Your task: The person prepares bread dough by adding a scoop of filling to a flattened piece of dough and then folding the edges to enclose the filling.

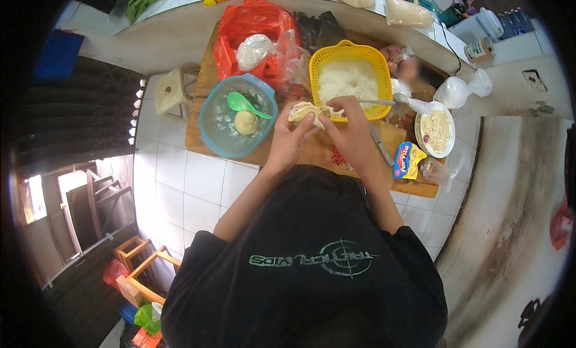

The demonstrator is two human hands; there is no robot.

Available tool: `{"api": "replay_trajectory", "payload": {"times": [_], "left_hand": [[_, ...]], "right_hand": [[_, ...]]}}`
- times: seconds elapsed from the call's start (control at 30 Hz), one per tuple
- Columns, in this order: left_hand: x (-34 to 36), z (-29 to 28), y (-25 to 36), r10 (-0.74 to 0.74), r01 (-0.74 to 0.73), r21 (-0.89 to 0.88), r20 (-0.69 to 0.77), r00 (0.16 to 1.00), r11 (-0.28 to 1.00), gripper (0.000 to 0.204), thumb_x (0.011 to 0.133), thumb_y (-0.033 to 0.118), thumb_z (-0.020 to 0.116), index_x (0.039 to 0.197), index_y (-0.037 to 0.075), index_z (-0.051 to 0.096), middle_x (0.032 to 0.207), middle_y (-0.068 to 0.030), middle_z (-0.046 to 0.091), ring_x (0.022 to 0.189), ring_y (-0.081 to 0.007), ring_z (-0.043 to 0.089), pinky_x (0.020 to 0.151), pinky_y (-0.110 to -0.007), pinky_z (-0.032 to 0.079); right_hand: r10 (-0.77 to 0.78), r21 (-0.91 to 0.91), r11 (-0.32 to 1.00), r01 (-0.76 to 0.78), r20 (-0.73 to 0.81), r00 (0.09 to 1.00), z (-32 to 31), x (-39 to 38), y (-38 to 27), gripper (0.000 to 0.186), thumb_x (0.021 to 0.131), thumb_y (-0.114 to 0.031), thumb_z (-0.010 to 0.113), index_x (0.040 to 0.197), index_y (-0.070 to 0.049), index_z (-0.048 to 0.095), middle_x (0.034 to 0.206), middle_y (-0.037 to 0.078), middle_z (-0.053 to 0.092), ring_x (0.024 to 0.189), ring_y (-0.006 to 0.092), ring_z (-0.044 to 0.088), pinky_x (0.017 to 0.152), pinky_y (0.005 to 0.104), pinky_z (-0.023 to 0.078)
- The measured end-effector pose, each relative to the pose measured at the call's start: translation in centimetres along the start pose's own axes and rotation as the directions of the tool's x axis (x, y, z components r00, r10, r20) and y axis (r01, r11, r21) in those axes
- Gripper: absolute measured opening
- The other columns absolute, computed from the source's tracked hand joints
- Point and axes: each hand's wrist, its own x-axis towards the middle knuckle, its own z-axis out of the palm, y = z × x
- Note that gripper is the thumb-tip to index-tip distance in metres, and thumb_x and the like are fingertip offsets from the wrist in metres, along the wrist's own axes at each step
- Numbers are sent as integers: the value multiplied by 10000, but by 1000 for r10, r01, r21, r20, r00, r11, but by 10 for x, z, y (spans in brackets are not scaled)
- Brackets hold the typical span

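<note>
My left hand [288, 135] and my right hand [342, 129] pinch a pale piece of folded dough [305, 112] between them, with some filling showing at its edge. Just beyond them is a yellow basket [348, 78] holding white grated or powdery stuff, with a metal utensil [375, 102] across its near right side; whether my right fingers touch it I cannot tell. To the left, a blue bowl [213, 129] contains a dough ball [246, 123] and a green spoon [235, 102]. A knife [384, 148] lies right of my right hand, and small red pieces [338, 157] lie below.
The wooden board [201, 142] also holds a red plastic bag [234, 30], a white bowl of chopped pieces [438, 132] and a blue-yellow packet [405, 160]. A plastic stool [168, 90] stands left. A tiled ledge [366, 15] with bags and containers runs behind.
</note>
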Motion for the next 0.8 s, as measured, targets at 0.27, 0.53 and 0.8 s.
{"api": "replay_trajectory", "payload": {"times": [0.27, 0.53, 0.8], "left_hand": [[-14, -3, 15, 127, -158, 370, 107, 986, 916, 317, 928, 38, 598, 1234, 46, 511, 1143, -26, 566, 1063, -109, 563, 901, -263, 478], [-13, -6, 30, 85, -124, 332, 131, 988, 935, 366, 913, 8, 582, 1267, 39, 497, 1195, -38, 557, 1112, -118, 553, 953, -267, 458], [0, -34, 40, 56, -126, 391, 184, 981, 912, 374, 908, 89, 650, 1257, 36, 525, 1155, -34, 583, 1054, -112, 578, 848, -274, 508]], "right_hand": [[-326, -100, 935, 339, 123, 937, 4, 9, -23, 213, 834, -141, 676, 1041, -94, 665, 1191, 111, 556, 1073, 328, 536, 928, 420, 434], [-408, -201, 862, 465, 270, 872, 2, 29, -26, 170, 838, -230, 680, 964, -117, 679, 1223, 107, 540, 1108, 314, 502, 944, 436, 396], [-342, -163, 894, 417, 354, 871, 22, 47, -41, 195, 881, -244, 631, 930, -60, 675, 1149, 98, 554, 1084, 292, 512, 934, 418, 397]]}}
